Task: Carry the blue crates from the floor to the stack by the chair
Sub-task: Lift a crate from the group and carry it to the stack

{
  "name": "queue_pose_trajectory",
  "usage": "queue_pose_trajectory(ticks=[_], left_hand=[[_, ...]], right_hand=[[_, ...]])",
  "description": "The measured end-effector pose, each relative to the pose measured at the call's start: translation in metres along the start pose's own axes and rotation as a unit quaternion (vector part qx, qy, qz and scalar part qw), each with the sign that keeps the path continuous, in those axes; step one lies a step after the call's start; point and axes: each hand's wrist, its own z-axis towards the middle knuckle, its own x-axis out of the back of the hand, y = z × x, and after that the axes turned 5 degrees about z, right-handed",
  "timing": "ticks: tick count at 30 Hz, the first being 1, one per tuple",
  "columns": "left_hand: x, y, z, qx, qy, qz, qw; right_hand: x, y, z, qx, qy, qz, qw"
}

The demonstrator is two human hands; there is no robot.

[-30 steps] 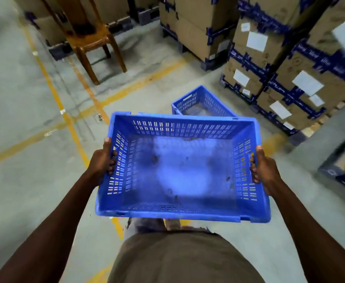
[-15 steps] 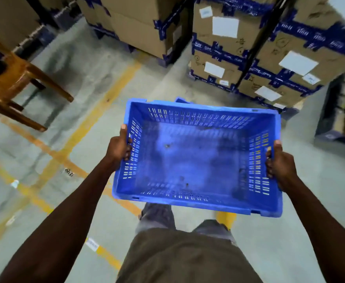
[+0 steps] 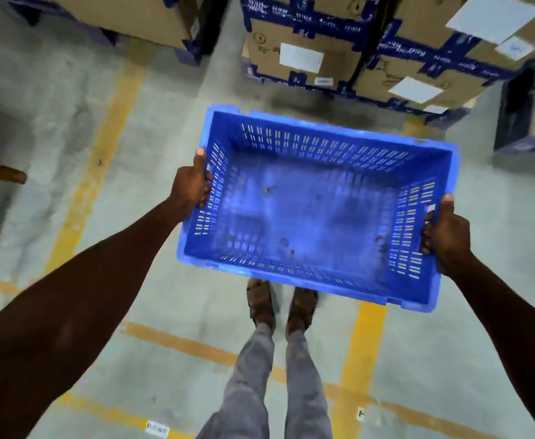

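An empty blue crate with slotted walls hangs in the air in front of me, above my feet, its opening facing up. My left hand grips its left short wall, thumb over the rim. My right hand grips the right short wall the same way. A wooden chair leg pokes in at the left edge; the rest of the chair is out of frame. No stack of crates is in view.
Cardboard boxes with blue tape and white labels stand close ahead and to the right. More boxes sit at the upper left. Yellow lines cross the grey concrete floor. A dark rack base stands at the right edge.
The view has swung right and down: the chair has slid out to the left edge, and the second blue crate on the floor has dropped out of sight. Both hands keep their grip on the crate.
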Motion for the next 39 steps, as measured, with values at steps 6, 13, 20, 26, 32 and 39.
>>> queue_pose_trajectory(ticks=[6, 13, 20, 26, 32, 39], left_hand=[[-0.034, -0.012, 0.062, -0.012, -0.001, 0.018, 1.000], [-0.046, -0.009, 0.076, -0.007, -0.019, 0.013, 1.000], [-0.049, -0.018, 0.069, 0.007, -0.055, 0.015, 0.998], [-0.074, -0.022, 0.057, 0.005, -0.073, 0.013, 0.997], [-0.058, -0.016, 0.074, -0.009, -0.044, 0.030, 0.999], [-0.043, -0.014, 0.087, -0.013, -0.014, 0.034, 0.999]], right_hand=[[-0.026, 0.031, 0.050, 0.000, 0.005, 0.002, 1.000], [-0.027, 0.046, 0.071, -0.006, -0.001, -0.013, 1.000], [-0.013, 0.048, 0.066, -0.023, -0.021, -0.016, 0.999], [0.014, 0.059, 0.068, -0.038, 0.014, -0.006, 0.999], [-0.011, 0.051, 0.061, -0.033, 0.013, -0.006, 0.999], [-0.029, 0.058, 0.061, -0.026, 0.014, -0.003, 1.000]])
